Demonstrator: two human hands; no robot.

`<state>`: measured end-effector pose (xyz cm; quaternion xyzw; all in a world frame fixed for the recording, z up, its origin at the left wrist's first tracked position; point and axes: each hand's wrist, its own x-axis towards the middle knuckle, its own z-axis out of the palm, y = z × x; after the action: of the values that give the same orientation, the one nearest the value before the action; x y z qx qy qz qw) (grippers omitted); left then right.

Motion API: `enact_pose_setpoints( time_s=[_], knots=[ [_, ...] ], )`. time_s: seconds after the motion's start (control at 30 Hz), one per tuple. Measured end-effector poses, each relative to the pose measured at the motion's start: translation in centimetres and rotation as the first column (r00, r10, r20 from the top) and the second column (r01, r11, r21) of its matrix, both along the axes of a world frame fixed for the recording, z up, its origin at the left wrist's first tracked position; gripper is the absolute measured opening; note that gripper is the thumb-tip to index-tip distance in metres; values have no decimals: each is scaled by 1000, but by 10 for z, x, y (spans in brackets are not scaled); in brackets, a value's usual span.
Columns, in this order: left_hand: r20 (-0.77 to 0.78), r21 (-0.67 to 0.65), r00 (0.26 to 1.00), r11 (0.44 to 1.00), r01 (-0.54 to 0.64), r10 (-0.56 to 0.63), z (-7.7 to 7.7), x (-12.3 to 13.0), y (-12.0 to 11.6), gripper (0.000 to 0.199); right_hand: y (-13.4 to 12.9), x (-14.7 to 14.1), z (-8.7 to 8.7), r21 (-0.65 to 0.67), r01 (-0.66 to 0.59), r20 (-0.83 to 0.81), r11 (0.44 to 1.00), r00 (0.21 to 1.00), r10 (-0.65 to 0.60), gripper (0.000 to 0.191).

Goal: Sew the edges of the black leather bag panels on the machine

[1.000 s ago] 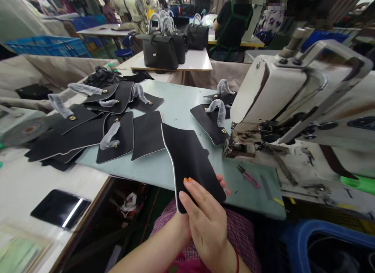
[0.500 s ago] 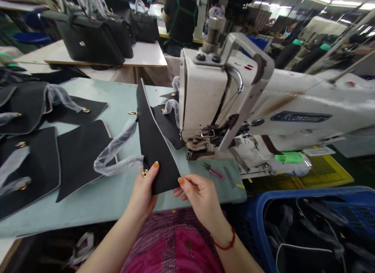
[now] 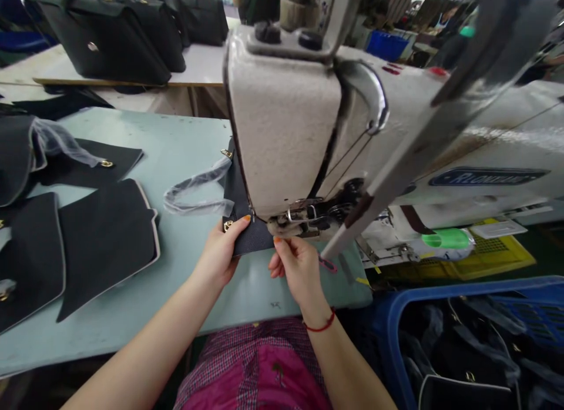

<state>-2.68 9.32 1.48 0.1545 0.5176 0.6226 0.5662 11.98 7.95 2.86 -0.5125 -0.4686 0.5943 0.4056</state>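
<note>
A black leather bag panel (image 3: 254,241) lies under the head of the white sewing machine (image 3: 282,122), which hides much of it. My left hand (image 3: 218,248) is closed on the panel's near left part, thumb on top beside a gold metal fitting (image 3: 228,225). A plastic-wrapped strap (image 3: 189,192) loops out leftward from the panel onto the table. My right hand (image 3: 299,266) pinches the panel's near right edge, close to the presser foot area (image 3: 282,225). Just right of that hand, pink-handled thread snips (image 3: 328,265) are partly hidden by the machine.
More black panels (image 3: 110,239) with pale edges lie on the light green table (image 3: 176,304) at left. Finished-looking black bags (image 3: 106,40) stand on a table behind. A blue basket (image 3: 392,322) of black pieces is at lower right, a yellow crate (image 3: 506,257) beyond it.
Both hands have carried the panel forward from above the table to under the machine head. My view has moved closer to the machine. The panel was tilted up before and now lies flatter.
</note>
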Motion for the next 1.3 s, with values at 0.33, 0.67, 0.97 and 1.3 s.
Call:
enact_pose_setpoints(
  time_s=[0.33,0.67,0.97,1.3],
  knots=[
    [-41,-19,999,1000,-5,4,3,0,11,37,0,-6,-7,-16,109,-23,994,994,-109,44],
    [-34,-103,968,964,246,-250,-4,-18,4,37,-1,-5,-4,63,128,14,990,992,-129,41],
    [-113,-173,875,876,449,-471,-1,-41,2,38,-14,-8,-11,46,43,-62,998,997,-40,45],
    [-107,-157,804,809,567,-585,1,-43,4,29,-15,-16,-15,90,83,-89,993,993,-75,44]
  ],
)
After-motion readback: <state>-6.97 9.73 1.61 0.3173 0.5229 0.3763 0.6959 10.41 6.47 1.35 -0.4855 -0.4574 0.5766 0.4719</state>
